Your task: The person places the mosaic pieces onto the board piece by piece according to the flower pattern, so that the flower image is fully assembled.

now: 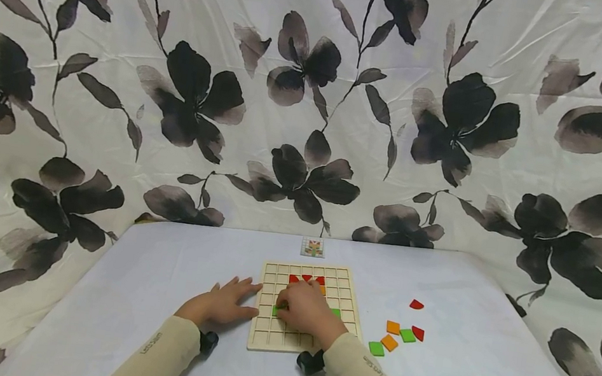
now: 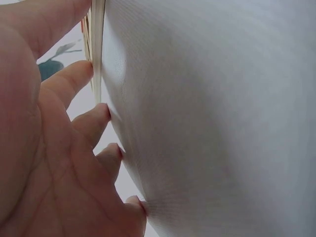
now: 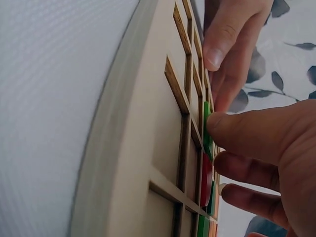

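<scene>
My left hand (image 1: 224,302) lies at the left side of a wooden grid board (image 1: 261,336), its thumb and index finger touching the edge. Its fingers are spread, as the left wrist view also shows. Over the middle of the board is my right hand (image 1: 309,309), fingers bent. In the right wrist view its thumb is against a green tile (image 3: 207,126) at a grid cell, with the other fingertips close by. A red tile (image 3: 206,177) sits in the grid below it. Red pieces (image 1: 307,277) line the upper part of the board, and the right hand partly covers the tiles beneath.
Right of the board lie loose tiles: orange squares (image 1: 393,327), green squares (image 1: 376,349) and red rounded pieces (image 1: 417,304). A small card with a coloured pattern (image 1: 312,247) lies behind the board on the white table (image 1: 200,251). A floral curtain (image 1: 298,123) hangs behind.
</scene>
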`<state>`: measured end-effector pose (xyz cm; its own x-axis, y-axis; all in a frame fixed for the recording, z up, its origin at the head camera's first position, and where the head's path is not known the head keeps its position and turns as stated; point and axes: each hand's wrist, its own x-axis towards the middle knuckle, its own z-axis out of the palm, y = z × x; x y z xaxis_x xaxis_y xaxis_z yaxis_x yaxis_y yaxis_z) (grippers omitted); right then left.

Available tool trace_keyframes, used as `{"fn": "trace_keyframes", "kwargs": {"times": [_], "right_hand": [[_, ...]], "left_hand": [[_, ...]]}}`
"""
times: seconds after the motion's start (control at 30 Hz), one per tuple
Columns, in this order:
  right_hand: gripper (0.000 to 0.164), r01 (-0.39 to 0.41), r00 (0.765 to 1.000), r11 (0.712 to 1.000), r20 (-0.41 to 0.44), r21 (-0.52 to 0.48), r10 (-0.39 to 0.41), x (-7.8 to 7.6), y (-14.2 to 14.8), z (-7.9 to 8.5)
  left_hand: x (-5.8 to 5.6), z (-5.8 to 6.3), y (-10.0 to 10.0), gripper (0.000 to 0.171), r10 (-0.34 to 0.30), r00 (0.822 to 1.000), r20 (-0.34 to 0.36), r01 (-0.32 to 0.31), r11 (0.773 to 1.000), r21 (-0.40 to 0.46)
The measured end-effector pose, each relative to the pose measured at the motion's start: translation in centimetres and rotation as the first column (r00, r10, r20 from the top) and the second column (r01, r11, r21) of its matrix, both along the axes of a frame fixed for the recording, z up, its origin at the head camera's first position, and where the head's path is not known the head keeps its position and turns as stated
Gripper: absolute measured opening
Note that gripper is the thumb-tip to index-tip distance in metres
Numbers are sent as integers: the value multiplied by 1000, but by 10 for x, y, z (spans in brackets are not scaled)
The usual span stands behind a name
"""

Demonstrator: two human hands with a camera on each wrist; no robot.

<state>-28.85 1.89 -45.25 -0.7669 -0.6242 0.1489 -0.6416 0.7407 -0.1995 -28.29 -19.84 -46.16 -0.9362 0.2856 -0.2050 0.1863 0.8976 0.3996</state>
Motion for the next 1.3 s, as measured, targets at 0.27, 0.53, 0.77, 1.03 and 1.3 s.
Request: {"fn": "trace_keyframes", "kwargs": {"times": [0.27, 0.53, 0.77, 1.03, 1.3], "right_hand": [[9, -18, 1000, 1000, 3, 5, 18, 1, 2, 0], [15, -50, 999, 999, -5, 9, 50, 4, 13, 4], [19, -44, 999, 999, -15, 24, 44, 4, 48, 8], [19, 74, 997, 997, 30, -18, -74, -1, 100, 9], [23, 203, 977, 979, 71, -6, -202, 0, 149, 22]], "left_hand": [[-1, -3, 3, 67, 14, 1000, 3, -14, 1000, -7], [-1, -4, 3, 67, 18, 1000, 1, -18, 1000, -15], [0, -5, 3, 68, 26, 1000, -1, -26, 999, -21], [-1, -7, 2, 68, 31, 1000, -3, -31, 999, -38], [-3, -5, 3, 69, 35, 999, -3, -35, 998, -44]]}}
